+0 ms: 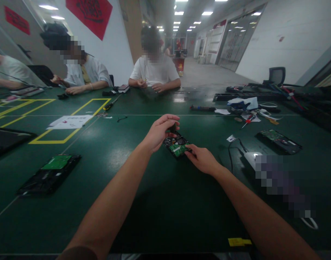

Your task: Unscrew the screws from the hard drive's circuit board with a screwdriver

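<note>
A small black hard drive (pixel 177 144) with a green circuit board lies on the green table (pixel 160 202) in front of me. My left hand (pixel 160 131) hovers over its far end, fingers curled round a small dark tool that stands upright on the drive. My right hand (pixel 202 157) rests at the drive's near right edge, fingertips pinched against it.
Another opened device with a green board (pixel 50 173) lies at left, a third (pixel 278 139) at right. A white cabled unit (pixel 250 157), screwdrivers (pixel 202 108) and papers (pixel 70 121) lie about. Two people sit across the table. A yellow tag (pixel 239 241) lies near the front edge.
</note>
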### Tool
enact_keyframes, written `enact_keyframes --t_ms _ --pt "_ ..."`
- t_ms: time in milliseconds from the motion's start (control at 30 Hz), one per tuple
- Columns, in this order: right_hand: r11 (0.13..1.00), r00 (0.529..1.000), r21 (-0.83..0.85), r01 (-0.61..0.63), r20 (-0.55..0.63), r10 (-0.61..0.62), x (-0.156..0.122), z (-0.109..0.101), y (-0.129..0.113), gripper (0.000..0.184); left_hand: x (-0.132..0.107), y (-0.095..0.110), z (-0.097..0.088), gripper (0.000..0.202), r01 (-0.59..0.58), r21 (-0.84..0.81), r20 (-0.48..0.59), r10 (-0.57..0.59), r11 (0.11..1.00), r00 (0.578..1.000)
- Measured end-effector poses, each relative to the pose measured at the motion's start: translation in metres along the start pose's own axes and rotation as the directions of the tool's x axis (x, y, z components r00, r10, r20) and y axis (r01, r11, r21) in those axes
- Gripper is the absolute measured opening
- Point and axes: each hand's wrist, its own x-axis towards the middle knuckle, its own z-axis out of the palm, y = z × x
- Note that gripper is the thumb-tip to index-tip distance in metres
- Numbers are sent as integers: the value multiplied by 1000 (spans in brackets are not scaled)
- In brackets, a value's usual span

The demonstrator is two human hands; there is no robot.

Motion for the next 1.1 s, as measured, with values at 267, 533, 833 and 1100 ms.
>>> enact_keyframes --t_ms 267,533,833,1100 --pt "1000 1000 -6 4 -10 -5 0 1 1 39 2 -5 3 18 -69 105 -125 82 992 989" --pt "1000 1000 1 3 4 -3 0 0 1 39 2 -5 -2 23 -85 218 -77 103 972 992" --pt "1000 1000 0 5 -14 -5 0 2 1 38 0 -1 7 15 40 -20 -110 -42 999 993" --pt "1000 1000 9 9 -17 -8 0 1 1 38 4 -4 -2 20 -52 173 -125 74 984 989"
